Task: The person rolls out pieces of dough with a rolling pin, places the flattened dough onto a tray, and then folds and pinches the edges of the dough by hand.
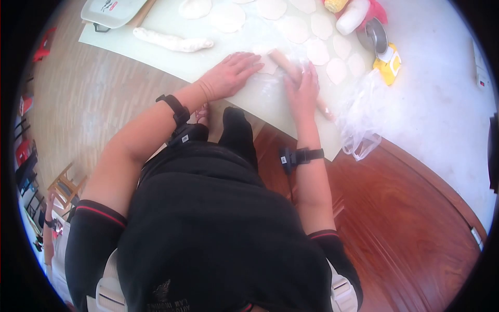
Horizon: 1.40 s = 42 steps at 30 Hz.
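My right hand (pixel 303 91) lies over a wooden rolling pin (pixel 283 61), which slants across the pale board (pixel 249 96). Under the pin's upper end is a thin dough round (pixel 268 65), partly covered. My left hand (pixel 235 75) rests flat on the board with fingers stretched out, their tips at the left edge of that round. A thick rope of dough (pixel 171 40) lies beyond my left hand. Several rolled dough rounds (pixel 292 29) are spread out past the pin.
A white tray (pixel 112 11) sits at the far left corner. On the right are a crumpled clear plastic bag (pixel 364 112), a metal bowl (pixel 373 36) and a yellow packet (pixel 388 66). Brown wooden furniture (pixel 395 208) stands at my right. Another person's arm (pixel 49 234) shows at far left.
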Tool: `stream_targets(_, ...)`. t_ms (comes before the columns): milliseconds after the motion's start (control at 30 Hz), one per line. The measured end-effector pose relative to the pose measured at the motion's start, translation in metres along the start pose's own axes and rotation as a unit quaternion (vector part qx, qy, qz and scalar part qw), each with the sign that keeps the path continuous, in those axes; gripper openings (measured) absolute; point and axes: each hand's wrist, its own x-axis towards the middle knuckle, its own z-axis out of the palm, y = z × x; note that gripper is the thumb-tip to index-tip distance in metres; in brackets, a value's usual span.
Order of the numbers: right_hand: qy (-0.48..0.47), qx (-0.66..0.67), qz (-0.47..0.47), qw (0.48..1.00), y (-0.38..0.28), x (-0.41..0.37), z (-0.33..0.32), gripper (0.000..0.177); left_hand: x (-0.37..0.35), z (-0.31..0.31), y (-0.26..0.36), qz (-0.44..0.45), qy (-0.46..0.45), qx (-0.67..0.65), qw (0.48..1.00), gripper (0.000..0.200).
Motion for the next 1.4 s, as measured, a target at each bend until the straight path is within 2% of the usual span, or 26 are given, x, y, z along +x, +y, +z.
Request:
stream_targets(33,0.005,-0.038,-0.017,0.999,0.000,-0.004,0.001,0.040,0.001,0.004,0.003,0.000,-0.027,-0.016,1.000,0.047)
stream_targets(100,0.015,-0.021,-0.007,1.000,0.004,-0.003,0.002,0.038,0.006,0.012,0.015,-0.001,-0.054,-0.031,0.998,0.046)
stream_targets(167,0.024,-0.005,0.006,1.000,0.006,-0.004,0.001,0.035,0.013,0.019,0.029,-0.021,-0.076,0.008,0.997,0.047)
stream_targets(233,0.062,-0.003,0.011,0.998,0.009,-0.001,-0.004,0.033,0.014,0.017,0.031,-0.004,-0.092,0.031,0.995,0.047)
stream_targets(367,0.047,0.021,0.008,0.999,0.008,-0.009,-0.010,0.032,-0.001,-0.002,0.018,0.028,-0.122,0.050,0.991,0.050)
stream_targets(400,0.006,0.008,-0.005,1.000,0.004,-0.013,-0.005,0.034,-0.006,-0.003,0.014,0.029,-0.123,0.052,0.991,0.050)
stream_targets(433,-0.035,-0.005,-0.020,0.999,0.000,-0.015,0.000,0.037,-0.011,-0.003,0.011,0.025,-0.118,0.032,0.992,0.050)
stream_targets(467,-0.034,-0.004,-0.020,0.999,-0.004,-0.015,0.006,0.037,-0.013,-0.001,0.008,0.021,-0.113,0.013,0.993,0.051)
stream_targets(533,-0.009,-0.130,-0.060,0.990,-0.013,-0.009,0.013,0.047,-0.012,-0.001,0.004,0.025,-0.115,0.006,0.993,0.052)
stream_targets(567,-0.012,-0.130,-0.058,0.990,-0.012,0.001,0.014,0.047,-0.014,0.000,0.003,0.031,-0.117,-0.005,0.993,0.053)
stream_targets(633,0.000,-0.137,0.006,0.991,-0.006,0.026,0.015,0.053,-0.015,0.000,0.004,0.028,-0.109,-0.012,0.994,0.053)
stream_targets(733,-0.029,-0.098,-0.010,0.995,-0.005,0.018,0.016,0.054,-0.013,-0.001,0.004,0.026,-0.095,-0.009,0.995,0.053)
stream_targets(833,-0.049,-0.080,-0.030,0.995,-0.029,-0.029,0.012,0.056,-0.014,-0.001,0.003,0.021,-0.085,-0.010,0.996,0.051)
stream_targets(967,-0.022,-0.120,-0.033,0.992,-0.017,0.000,0.019,0.058,-0.015,-0.002,0.003,0.023,-0.073,-0.012,0.997,0.048)
stream_targets(1033,0.012,-0.122,0.008,0.992,-0.007,0.029,0.016,0.059,-0.012,-0.004,0.004,0.023,-0.068,-0.012,0.997,0.047)
stream_targets(1133,-0.027,-0.111,0.009,0.993,-0.010,0.022,0.014,0.060,-0.014,-0.002,0.004,0.026,-0.056,-0.016,0.998,0.046)
stream_targets(1233,-0.065,-0.096,-0.016,0.993,-0.034,-0.029,0.011,0.058,-0.016,0.003,0.004,0.007,-0.038,-0.027,0.999,0.044)
stream_targets(1367,-0.029,-0.126,-0.038,0.991,-0.022,-0.012,0.018,0.059,-0.016,0.000,0.005,-0.008,-0.032,-0.038,0.999,0.043)
stream_targets(1400,-0.019,-0.119,-0.014,0.993,-0.014,0.009,0.017,0.059,-0.016,0.000,0.005,-0.008,-0.032,-0.036,0.999,0.043)
